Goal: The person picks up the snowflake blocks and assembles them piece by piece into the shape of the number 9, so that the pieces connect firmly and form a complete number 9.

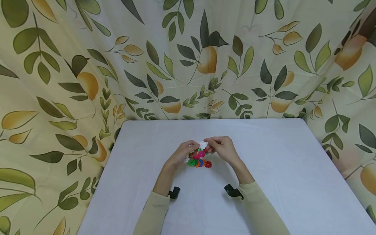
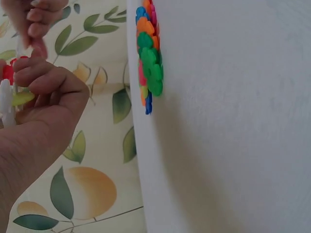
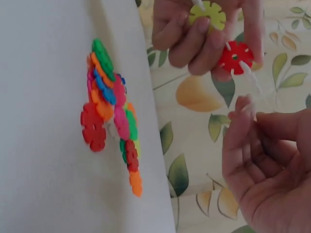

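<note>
My left hand grips a small chain of joined plastic snowflake discs, raised over the table. In the right wrist view a yellow disc lies against its curled fingers, and a red disc sits beside them. A white disc, seen nearly edge-on from the right wrist, meets the red one. My right hand pinches the white disc's edge between thumb and fingertip. Another white disc shows by the left thumb side. Below both hands lies a cluster of coloured discs on the tabletop.
The cluster holds green, orange, blue, pink and red discs, overlapping one another. A white cloth covers the table. Behind its far edge hangs a leaf-and-fruit patterned curtain. Black wrist-worn devices stick out near both sleeves.
</note>
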`<state>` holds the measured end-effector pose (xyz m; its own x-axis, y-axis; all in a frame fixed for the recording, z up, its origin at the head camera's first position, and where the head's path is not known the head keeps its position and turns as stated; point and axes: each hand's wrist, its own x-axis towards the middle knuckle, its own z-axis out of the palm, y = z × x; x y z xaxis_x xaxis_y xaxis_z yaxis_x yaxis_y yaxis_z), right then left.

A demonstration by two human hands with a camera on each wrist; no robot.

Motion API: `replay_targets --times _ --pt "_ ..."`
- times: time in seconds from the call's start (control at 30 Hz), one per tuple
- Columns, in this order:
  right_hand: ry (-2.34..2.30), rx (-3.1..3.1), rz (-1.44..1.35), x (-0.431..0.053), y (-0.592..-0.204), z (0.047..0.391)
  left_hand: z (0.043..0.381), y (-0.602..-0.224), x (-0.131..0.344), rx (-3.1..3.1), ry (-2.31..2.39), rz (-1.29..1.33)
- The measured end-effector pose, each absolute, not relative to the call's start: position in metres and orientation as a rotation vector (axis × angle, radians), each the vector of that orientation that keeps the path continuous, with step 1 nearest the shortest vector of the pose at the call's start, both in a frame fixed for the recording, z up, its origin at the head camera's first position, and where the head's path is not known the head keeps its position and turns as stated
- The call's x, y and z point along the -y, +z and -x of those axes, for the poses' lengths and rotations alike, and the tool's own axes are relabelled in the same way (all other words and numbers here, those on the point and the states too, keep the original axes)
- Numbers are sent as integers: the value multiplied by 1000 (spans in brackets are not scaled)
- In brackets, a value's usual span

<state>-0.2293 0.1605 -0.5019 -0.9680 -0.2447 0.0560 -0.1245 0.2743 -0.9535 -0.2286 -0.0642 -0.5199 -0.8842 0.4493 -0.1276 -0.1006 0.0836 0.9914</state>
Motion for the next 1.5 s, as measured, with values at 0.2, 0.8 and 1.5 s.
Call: replay_targets --times 0.2,0.8,1.5 --pt "-1382 -2615 320 -167 -505 228 230 -518 69 -1914 1933 -276" --pt "-763 -2711 296 -147 -522 219 230 -517 70 -1650 2071 -235" --pt "-1341 -2744 448 -161 -506 226 232 -520 66 -1697 2056 -200"
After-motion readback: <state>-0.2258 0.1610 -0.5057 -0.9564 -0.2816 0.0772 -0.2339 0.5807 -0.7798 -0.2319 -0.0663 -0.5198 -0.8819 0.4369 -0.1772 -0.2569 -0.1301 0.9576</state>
